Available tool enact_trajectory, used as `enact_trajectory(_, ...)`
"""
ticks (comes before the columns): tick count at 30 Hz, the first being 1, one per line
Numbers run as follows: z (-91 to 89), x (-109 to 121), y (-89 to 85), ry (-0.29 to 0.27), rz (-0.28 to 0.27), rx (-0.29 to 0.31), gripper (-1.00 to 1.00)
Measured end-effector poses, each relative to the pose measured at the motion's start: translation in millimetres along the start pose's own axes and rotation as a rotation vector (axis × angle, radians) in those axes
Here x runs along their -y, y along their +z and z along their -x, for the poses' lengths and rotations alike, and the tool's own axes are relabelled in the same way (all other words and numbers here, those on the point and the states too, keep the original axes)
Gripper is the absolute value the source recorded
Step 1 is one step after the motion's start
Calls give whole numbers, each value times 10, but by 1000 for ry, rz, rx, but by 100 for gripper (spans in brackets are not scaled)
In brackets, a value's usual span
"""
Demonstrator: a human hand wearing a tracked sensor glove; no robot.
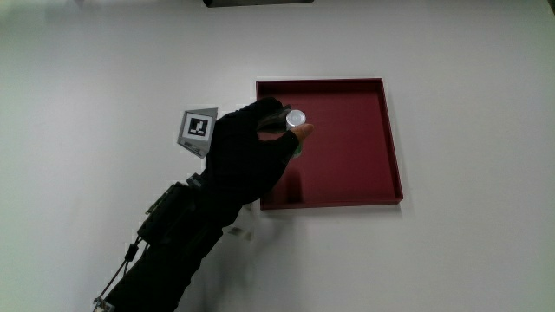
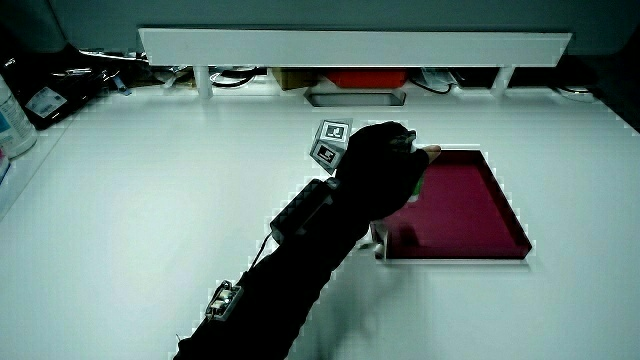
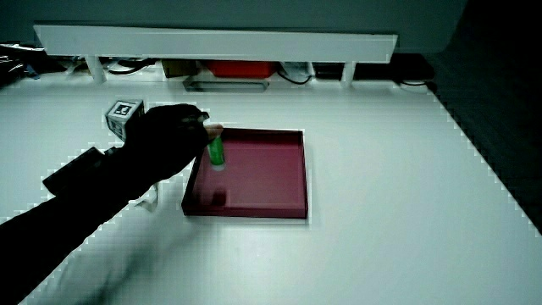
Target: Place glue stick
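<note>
The gloved hand (image 1: 260,143) is shut on a glue stick (image 1: 297,120) and holds it upright over the dark red tray (image 1: 395,147), just inside the tray's edge nearest the hand. In a side view the glue stick (image 3: 216,151) shows a green body hanging a little above the tray floor (image 3: 262,182). In a side view the hand (image 2: 385,165) hides most of the stick above the tray (image 2: 470,205). The patterned cube (image 1: 198,128) sits on the back of the hand.
The white table (image 1: 104,87) surrounds the tray. A low white partition (image 2: 350,45) stands at the table's edge farthest from the person, with cables and small items under it. A bottle (image 2: 12,115) stands at the table's edge.
</note>
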Motion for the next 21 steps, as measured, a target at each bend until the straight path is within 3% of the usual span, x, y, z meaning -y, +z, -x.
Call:
enact_trajectory(3, 94, -16, -62, 44, 16, 12, 0)
enact_trajectory(8, 207, -22, -126, 68, 20, 0, 0)
enact_trajectory(12, 303, -28, -178, 65, 18, -6, 0)
enact_trajectory(17, 339, -3, -224, 103, 36, -24, 0)
enact_trajectory(18, 379, -14, -235, 78, 35, -5, 0)
enact_trajectory(21, 387, -16, -236, 88, 35, -4, 0)
